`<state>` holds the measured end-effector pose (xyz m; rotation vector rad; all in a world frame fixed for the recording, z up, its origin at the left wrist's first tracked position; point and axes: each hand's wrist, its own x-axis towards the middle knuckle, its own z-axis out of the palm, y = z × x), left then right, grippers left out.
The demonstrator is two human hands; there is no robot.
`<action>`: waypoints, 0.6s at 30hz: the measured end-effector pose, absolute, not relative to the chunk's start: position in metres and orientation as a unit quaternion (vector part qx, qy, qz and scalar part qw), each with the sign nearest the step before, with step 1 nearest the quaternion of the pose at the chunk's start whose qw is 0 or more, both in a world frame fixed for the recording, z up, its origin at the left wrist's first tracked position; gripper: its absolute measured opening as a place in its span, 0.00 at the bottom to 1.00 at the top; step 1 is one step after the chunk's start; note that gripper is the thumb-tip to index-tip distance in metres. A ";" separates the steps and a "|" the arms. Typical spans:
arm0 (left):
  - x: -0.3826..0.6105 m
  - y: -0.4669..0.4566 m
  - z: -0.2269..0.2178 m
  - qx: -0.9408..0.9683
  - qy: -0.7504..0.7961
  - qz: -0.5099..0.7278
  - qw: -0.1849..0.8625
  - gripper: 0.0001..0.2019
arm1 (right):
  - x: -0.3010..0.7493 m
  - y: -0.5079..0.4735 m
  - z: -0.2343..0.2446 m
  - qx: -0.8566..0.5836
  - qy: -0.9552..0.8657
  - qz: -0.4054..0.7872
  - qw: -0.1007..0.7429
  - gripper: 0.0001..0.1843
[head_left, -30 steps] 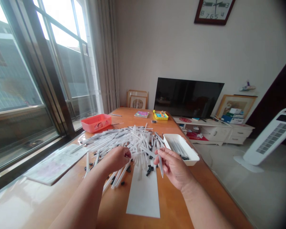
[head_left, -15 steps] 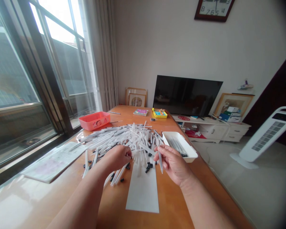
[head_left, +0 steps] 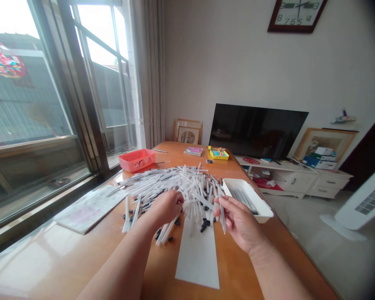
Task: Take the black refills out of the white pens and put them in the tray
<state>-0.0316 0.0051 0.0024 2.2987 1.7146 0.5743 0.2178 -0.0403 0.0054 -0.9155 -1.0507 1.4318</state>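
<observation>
Head view: pale tubes [head_left: 175, 182] heaped on brown table [head_left: 237, 266] beside window [head_left: 46, 98]

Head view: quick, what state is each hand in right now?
Left hand: curled closed; whether its grip holds anything cannot be told.
Right hand: closed, grip holding a slim pen.

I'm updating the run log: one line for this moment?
right hand: holds slim pen-like piece | left hand: at tube pile, grip unclear | white tray: holds thin rods
</observation>
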 end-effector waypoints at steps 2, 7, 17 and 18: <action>-0.043 0.010 0.005 0.748 0.625 0.209 0.081 0.11 | 0.218 -0.040 0.005 -0.384 -0.442 0.605 0.541 0.14; -0.073 0.023 0.006 0.587 0.772 0.242 -0.013 0.13 | 0.217 -0.041 0.007 -0.383 -0.439 0.607 0.540 0.13; -0.075 0.031 -0.010 0.562 0.803 0.199 -0.001 0.16 | 0.217 -0.041 0.008 -0.377 -0.429 0.609 0.550 0.15; -0.075 0.031 -0.010 0.563 0.803 0.194 -0.002 0.16 | 0.217 -0.041 0.008 -0.377 -0.428 0.610 0.550 0.15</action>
